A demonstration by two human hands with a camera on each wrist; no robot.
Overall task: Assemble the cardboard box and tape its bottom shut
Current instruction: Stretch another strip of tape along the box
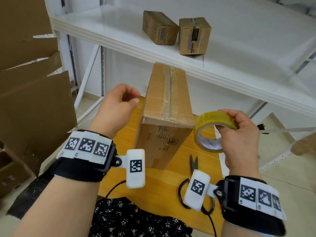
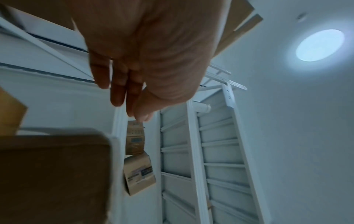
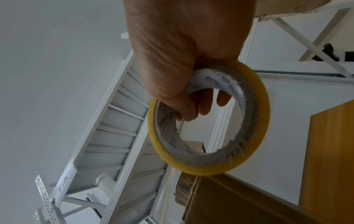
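Observation:
A tall brown cardboard box [image 1: 168, 103] stands on the wooden table [image 1: 153, 185], with a clear taped seam [image 1: 169, 93] running along its upper face. My left hand [image 1: 135, 96] hovers just left of the box's upper edge, apart from it, fingers loosely curled and holding nothing. In the left wrist view the fingers [image 2: 118, 94] hang over the box [image 2: 53, 174]. My right hand [image 1: 227, 124] holds a yellowish tape roll [image 1: 213, 119] beside the box's near right corner. In the right wrist view the fingers [image 3: 199, 109] hook through the roll's [image 3: 201, 169] core.
Scissors [image 1: 194, 164] lie on the table near my right wrist. A white shelf [image 1: 222, 69] overhangs the box and carries two small sealed cartons [image 1: 159, 28] [image 1: 195, 35]. Flat cardboard sheets [image 1: 34, 100] lean at the left.

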